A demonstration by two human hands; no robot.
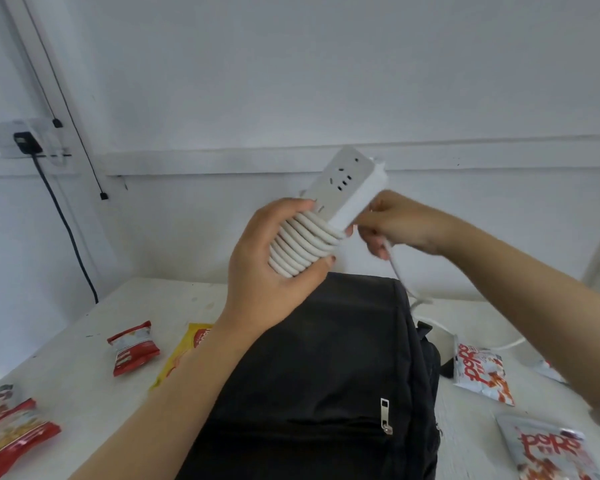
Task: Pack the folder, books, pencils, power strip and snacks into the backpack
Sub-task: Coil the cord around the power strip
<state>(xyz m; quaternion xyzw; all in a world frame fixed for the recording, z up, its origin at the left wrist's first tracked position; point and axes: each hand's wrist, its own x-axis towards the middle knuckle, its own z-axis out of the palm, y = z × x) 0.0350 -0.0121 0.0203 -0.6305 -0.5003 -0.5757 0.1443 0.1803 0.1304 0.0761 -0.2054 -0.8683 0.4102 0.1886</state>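
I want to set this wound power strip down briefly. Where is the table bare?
Bare: the far-left corner of the table, behind the red packet, and the gap between it and the near-left packets. Right of the backpack is crowded: popcorn bags and trailing cord.

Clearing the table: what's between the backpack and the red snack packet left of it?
A yellow snack packet lies there, seen in the head view.

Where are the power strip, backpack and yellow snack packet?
power strip [340,178], head view, on its socket face.
backpack [326,358], head view, on its black front panel.
yellow snack packet [181,356], head view, on its visible wrapper.
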